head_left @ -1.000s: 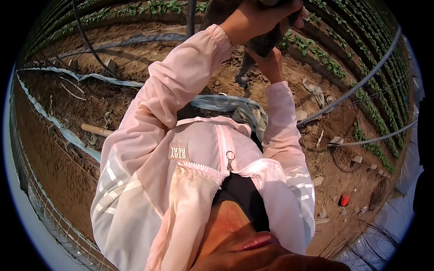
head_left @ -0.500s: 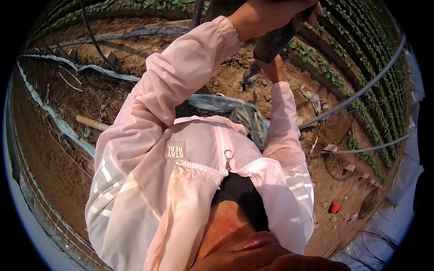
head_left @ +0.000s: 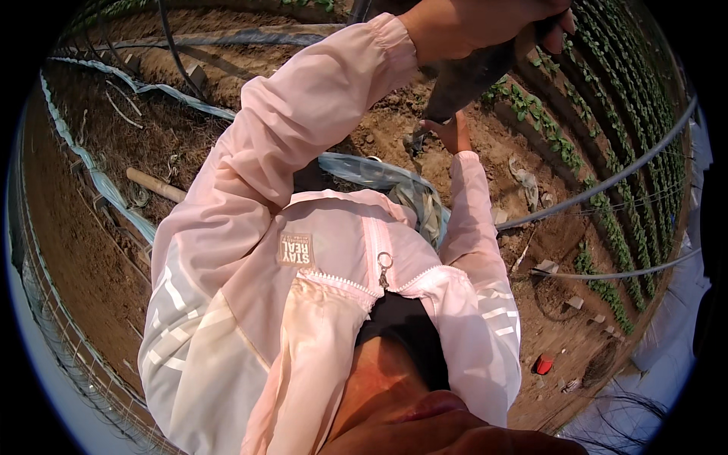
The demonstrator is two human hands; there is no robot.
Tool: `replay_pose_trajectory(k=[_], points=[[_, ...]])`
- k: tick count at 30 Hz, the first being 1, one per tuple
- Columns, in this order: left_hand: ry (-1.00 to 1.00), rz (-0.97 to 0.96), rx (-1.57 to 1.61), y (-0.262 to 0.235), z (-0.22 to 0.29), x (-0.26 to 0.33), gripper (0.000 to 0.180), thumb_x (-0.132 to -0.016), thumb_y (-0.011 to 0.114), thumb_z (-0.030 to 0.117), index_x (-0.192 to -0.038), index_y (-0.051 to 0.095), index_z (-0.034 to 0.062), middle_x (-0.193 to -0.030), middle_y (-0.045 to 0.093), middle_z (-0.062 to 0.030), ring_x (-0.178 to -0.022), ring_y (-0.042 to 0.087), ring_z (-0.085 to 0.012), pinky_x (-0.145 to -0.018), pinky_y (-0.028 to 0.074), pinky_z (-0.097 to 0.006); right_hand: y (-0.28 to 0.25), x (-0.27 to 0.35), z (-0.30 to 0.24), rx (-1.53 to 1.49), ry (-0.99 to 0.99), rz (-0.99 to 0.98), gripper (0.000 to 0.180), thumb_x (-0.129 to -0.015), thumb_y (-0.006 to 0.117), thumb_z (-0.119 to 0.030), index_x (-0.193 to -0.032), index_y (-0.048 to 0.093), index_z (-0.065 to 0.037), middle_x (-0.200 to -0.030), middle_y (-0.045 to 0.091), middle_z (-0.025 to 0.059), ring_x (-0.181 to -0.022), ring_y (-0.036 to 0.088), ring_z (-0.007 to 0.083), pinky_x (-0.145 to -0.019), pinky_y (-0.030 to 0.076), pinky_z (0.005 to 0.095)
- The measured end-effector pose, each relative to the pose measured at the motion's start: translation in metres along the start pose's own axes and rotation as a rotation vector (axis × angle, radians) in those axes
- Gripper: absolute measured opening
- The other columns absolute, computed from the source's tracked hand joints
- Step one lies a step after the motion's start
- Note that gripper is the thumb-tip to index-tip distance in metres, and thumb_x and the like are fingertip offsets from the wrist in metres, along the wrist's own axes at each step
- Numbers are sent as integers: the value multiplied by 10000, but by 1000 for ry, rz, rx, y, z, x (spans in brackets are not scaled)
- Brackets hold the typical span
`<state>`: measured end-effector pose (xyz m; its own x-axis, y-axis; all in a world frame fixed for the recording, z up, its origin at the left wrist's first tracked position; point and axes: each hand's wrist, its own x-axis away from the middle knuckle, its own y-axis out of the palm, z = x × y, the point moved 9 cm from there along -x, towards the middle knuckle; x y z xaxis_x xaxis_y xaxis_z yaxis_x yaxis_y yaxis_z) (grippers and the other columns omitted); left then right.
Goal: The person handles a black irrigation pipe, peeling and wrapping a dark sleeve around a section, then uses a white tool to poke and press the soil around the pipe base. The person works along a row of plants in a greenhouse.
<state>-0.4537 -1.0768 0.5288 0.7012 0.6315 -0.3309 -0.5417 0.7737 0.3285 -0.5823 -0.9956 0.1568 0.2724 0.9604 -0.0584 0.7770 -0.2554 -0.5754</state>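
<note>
My left hand (head_left: 470, 32) is at the top of the view, its fingers curled round the upper part of a dark, dirt-stained, tapered thing (head_left: 470, 82) whose kind I cannot make out. The thing slants down toward the soil. My right hand (head_left: 456, 135) is at its lower end, thumb stretched across and the other fingers partly hidden. A small grey piece (head_left: 416, 141) sticks out beside that thumb, just above loose brown soil (head_left: 387, 121). Both arms are in pale pink sleeves.
Rows of green seedlings (head_left: 542, 121) run along the right, with a grey pipe (head_left: 607, 196) curving across. Twisted clear plastic film (head_left: 371, 173) lies before me. At left are a wooden pole (head_left: 155, 184) and a pale plastic strip (head_left: 95, 173). A red object (head_left: 543, 364) lies lower right.
The view has shifted slightly, so the ground at right sits lower. My left hand and the dark thing's upper end appear a little farther right; my right hand stays at the lower end.
</note>
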Motion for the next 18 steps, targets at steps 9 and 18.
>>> replay_pose_trajectory(k=[9,18], points=[[54,-6,-8,-2,11,1,195,-1053,545,231,-990,631,68,-795,655,1,-743,604,-114,-708,497,-278,4,-4,37,-146,121,-56,435,-750,886,-136,-1104,672,0,-1002,744,123,-909,708,236,-801,543,360],[57,15,-113,4,11,3,221,-1057,531,233,-946,640,76,-766,659,5,-742,595,-109,-709,496,-286,-9,-10,-36,-106,-76,28,397,-724,924,-182,-982,698,17,-901,737,69,-797,667,188,-766,541,357]])
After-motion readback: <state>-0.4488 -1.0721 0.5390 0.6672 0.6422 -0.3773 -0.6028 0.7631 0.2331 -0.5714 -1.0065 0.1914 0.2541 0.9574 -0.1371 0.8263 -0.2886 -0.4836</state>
